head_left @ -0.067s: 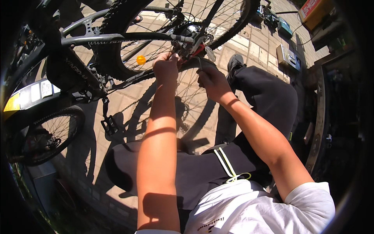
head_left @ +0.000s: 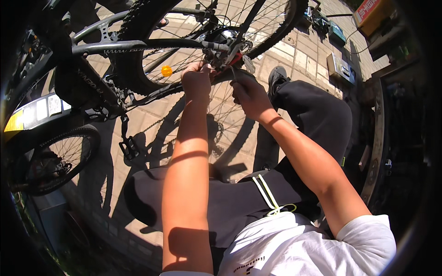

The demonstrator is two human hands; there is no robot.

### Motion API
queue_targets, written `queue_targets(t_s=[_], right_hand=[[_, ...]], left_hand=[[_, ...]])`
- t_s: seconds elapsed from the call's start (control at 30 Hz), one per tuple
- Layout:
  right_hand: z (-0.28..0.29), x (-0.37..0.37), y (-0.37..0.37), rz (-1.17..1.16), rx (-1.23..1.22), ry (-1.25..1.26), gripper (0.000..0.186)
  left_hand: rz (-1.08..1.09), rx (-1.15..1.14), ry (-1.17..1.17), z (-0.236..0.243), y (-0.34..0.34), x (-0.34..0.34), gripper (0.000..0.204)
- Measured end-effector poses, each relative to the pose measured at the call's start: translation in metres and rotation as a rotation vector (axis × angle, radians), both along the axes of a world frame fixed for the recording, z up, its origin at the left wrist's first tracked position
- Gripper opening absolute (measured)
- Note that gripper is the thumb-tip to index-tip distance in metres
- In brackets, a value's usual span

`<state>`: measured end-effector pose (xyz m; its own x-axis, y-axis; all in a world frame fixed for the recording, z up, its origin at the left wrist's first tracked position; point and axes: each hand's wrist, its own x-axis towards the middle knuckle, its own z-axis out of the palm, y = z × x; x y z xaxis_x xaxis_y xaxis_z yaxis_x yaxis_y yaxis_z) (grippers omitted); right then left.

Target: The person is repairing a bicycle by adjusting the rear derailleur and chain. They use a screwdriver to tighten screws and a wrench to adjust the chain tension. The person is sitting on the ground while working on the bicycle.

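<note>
A bicycle (head_left: pixel 106 48) fills the upper left, its rear hub and derailleur area (head_left: pixel 221 53) at top centre, with a red part (head_left: pixel 235 58) beside it. My left hand (head_left: pixel 198 78) is curled at the derailleur area, fingers partly round a small part that I cannot make out. Just right of it, my right hand (head_left: pixel 248 94) is closed on a thin, bent grey piece (head_left: pixel 234 72), its upper end among the parts by the hub. An orange reflector (head_left: pixel 166 71) sits on the spokes left of my hands.
Another wheel (head_left: pixel 60 156) is at lower left. My dark-trousered leg (head_left: pixel 313 106) bends at right, beside a dark metal-edged structure (head_left: pixel 375 138). A flat case (head_left: pixel 340 68), a teal box (head_left: pixel 336 33) and an orange box (head_left: pixel 368 14) lie at upper right. My shadow and the bicycle's fall across the paving (head_left: pixel 138 119).
</note>
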<state>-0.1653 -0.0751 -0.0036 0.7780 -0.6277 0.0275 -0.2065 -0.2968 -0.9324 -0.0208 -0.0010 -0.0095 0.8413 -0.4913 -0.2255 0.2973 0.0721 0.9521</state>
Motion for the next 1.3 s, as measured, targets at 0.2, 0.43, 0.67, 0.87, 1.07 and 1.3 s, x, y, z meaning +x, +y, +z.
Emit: queue_targets(t_s=[0.2, 0.43, 0.67, 0.87, 1.07, 1.3], right_hand=[[0.017, 0.029, 0.015, -0.042, -0.099, -0.059, 0.024], [0.004, 0.049, 0.041, -0.148, 0.137, -0.129, 0.023], [-0.012, 0.059, 0.053, -0.199, 0.166, -0.101, 0.021], [-0.027, 0.073, 0.069, -0.292, 0.326, -0.208, 0.022], [-0.035, 0.086, 0.083, -0.126, 0.675, -0.410, 0.023], [-0.133, 0.119, 0.080, 0.171, -0.297, -0.394, 0.025]], left_hand=[[0.031, 0.138, -0.297, -0.005, 0.002, 0.003, 0.012], [-0.114, -0.012, -0.098, 0.007, 0.010, 0.013, 0.017], [-0.048, 0.184, -0.214, 0.012, 0.030, 0.004, 0.015], [-0.150, 0.168, -0.216, 0.013, 0.039, -0.002, 0.024], [-0.083, 0.375, -0.553, 0.020, 0.033, 0.000, 0.022], [-0.070, 0.521, -1.136, 0.023, 0.017, 0.012, 0.018]])
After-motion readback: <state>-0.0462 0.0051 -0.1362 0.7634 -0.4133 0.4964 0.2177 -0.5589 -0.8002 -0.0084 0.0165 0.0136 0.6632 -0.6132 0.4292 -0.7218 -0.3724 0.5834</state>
